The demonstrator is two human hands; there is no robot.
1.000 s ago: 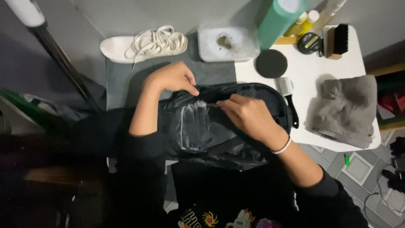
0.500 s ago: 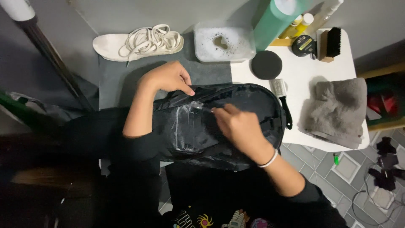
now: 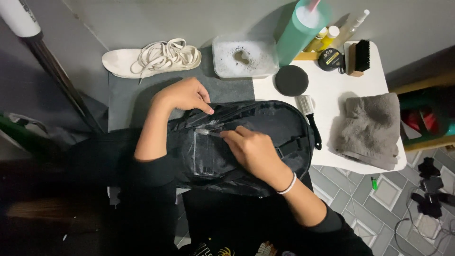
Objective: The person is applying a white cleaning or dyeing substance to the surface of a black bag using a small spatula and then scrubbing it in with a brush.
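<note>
Your black backpack (image 3: pixel 265 142) lies across your lap and the near edge of the grey mat (image 3: pixel 128 95), its long axis running left to right, with the right end butting up against the white worktop (image 3: pixel 332 95). Your right hand (image 3: pixel 253 151) sits right on top of it, fingers (image 3: pixel 230 135) pressed together and pinching what looks like a small brush (image 3: pixel 208 131); the view is dim there, so take that name loosely. The tip points left, toward a soapy, whitish patch (image 3: pixel 206 151) on the fabric just near of it. Your left hand (image 3: pixel 182 95) is on the far edge of the bag, fingers curled and pressing the material down, just far and left of that tip. So the right hand is the one on the wet patch, and the left is only bracing.

Now the containers. Beyond the bag, on the far side, a clear square tub (image 3: pixel 244 57) holds foamy water with something small and dark in the middle. Right of it stands a tall teal bottle (image 3: pixel 298 33), then a few small bottles (image 3: pixel 327 38) and a round tin (image 3: pixel 331 59). A black round sponge (image 3: pixel 291 79), a black-handled brush (image 3: pixel 310 118), a wooden brush (image 3: pixel 359 58) and a folded grey towel (image 3: pixel 369 128) lie on the worktop. A white shoe (image 3: pixel 151 61) with loose laces lies far left.
</note>
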